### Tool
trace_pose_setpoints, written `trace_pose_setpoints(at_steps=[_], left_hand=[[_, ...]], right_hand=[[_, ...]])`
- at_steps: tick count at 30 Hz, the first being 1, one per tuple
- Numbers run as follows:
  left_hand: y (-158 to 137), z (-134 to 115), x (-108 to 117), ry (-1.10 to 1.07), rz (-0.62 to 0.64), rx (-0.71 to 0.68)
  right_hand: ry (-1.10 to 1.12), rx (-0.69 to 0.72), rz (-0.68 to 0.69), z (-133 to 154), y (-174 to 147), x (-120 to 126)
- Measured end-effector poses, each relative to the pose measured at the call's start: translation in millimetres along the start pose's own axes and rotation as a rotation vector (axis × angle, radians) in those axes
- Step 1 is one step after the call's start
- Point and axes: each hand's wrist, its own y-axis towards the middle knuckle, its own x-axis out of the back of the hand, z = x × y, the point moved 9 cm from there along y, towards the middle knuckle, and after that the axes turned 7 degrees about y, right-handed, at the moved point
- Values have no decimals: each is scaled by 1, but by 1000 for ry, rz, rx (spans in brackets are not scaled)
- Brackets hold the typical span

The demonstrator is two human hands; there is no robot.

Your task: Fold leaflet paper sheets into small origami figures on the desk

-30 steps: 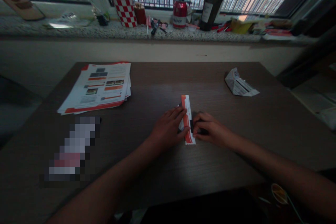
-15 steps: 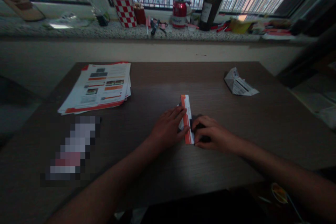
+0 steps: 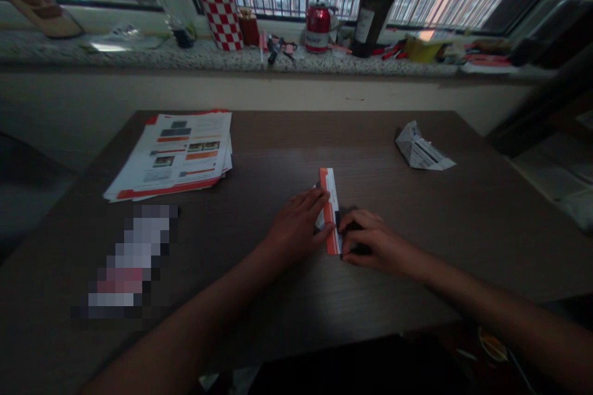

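A narrow strip of folded paper (image 3: 332,213), orange and white with a dark patch, lies lengthwise on the table. My left hand (image 3: 296,225) rests flat over its left side, fingers stretched out and thumb apart. Part of the paper is hidden under that palm. At the strip's lower right edge, my right hand (image 3: 374,242) has its fingers curled, with thumb and fingertips on the paper's edge. Farther back to the right stands a folded printed paper shape (image 3: 424,151), apart from both hands.
A stack of printed sheets (image 3: 185,157) lies at the table's back left. Nearer me on the left is a blurred-out, phone-like object (image 3: 134,256). Beyond the table, the window sill (image 3: 152,58) bears a red can (image 3: 317,28), a checkered red-and-white container (image 3: 221,15) and a dark bottle (image 3: 373,18).
The view has shifted very slightly. Both hands keep nearly the same place on the folded paper, the right fingertips moving only a touch along its edge.
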Motion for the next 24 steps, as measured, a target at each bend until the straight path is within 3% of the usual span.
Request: trace_pose_setpoints(at_steps=[8,13,20,24], left_hand=[[-1,2,-4,9,-4,2],[-1,0,-5,14,35,-58],[-7,10,3,88,33,-41],[-10,13,9,81,24,-89]], right_hand=[[87,-17,-45,-2,-1,3],[207,-45,-133,-13,4,19],[-12,-1,-231,-33,19,45],[-138,21,-214,-42,29,44]])
